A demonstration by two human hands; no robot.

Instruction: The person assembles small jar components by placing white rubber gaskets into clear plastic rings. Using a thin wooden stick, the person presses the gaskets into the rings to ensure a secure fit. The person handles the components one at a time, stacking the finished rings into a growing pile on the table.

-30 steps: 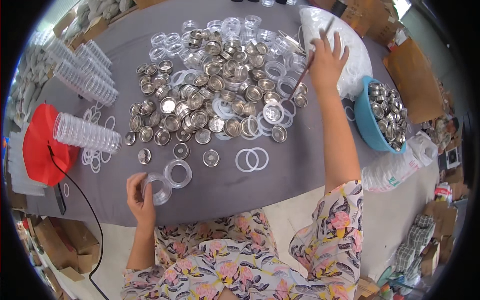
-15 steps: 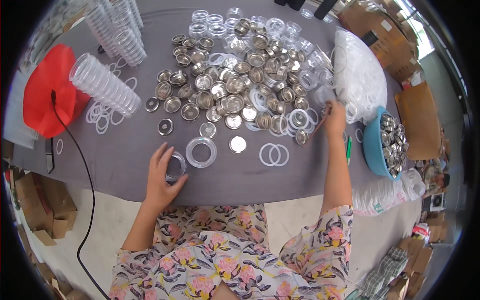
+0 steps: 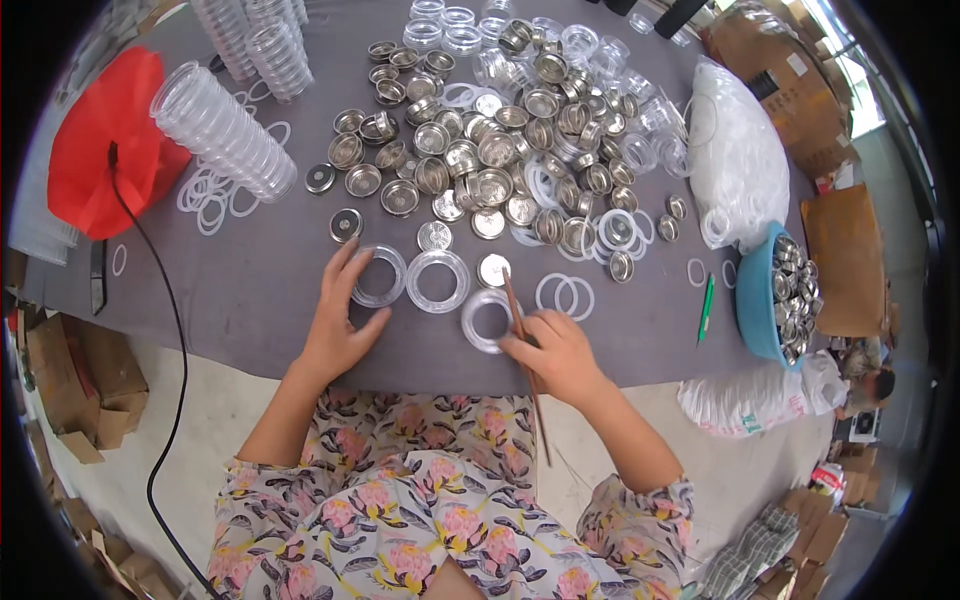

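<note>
Three round clear plastic pieces with ring-shaped rims lie near the table's front. At the left clear piece, my left hand has its fingers and thumb spread, the fingertips at the rim. The middle clear piece sits right beside it, untouched. My right hand grips a thin brown stick that points up across the right clear piece; thumb and fingers are at that piece's edge, slightly blurred. Just beyond lies a silver metal disc, and to the right overlapping white rings.
A heap of silver metal caps and clear cups covers the table's middle. Stacked clear cups and a red cloth-like item with a black cable stand left. Rightward are a green pen, a blue basin of caps and a plastic bag.
My right hand has come from the far right to the front middle, bringing a clear piece while still holding the stick. The left clear piece now sits against the middle one. The view has shifted.
</note>
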